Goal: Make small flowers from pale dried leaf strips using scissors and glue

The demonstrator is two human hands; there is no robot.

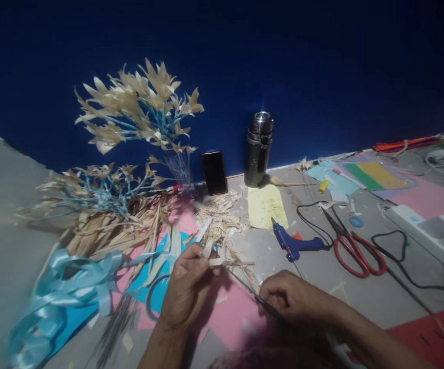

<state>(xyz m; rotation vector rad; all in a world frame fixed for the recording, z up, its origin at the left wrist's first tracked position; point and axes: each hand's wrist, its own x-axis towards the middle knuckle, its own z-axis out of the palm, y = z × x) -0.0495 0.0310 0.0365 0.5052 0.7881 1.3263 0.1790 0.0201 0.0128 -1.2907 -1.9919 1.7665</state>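
Observation:
My left hand (189,284) is closed, its thumb and fingers pinching a pale strip of dried husk (208,250). The fingers of my right hand (289,294) are curled round a thin dark stick, perhaps a wire (245,284). Its far end reaches up to the fingertips of my left hand; whether it touches the husk I cannot tell. Pink paper (235,310) lies beneath both hands. Beyond my right hand a blue glue gun (293,243) rests with its nozzle on a stained yellow sheet (266,202). Husk scraps (222,220) are scattered past my left hand.
Husk flowers on blue stems (141,107) stand in a vase, others (102,189) lie left. Blue ribbon (79,277) is heaped nearby. A phone (214,174) and flask (258,151) stand by the wall. Red-handled scissors (354,253), cords and a power strip (421,236) lie right.

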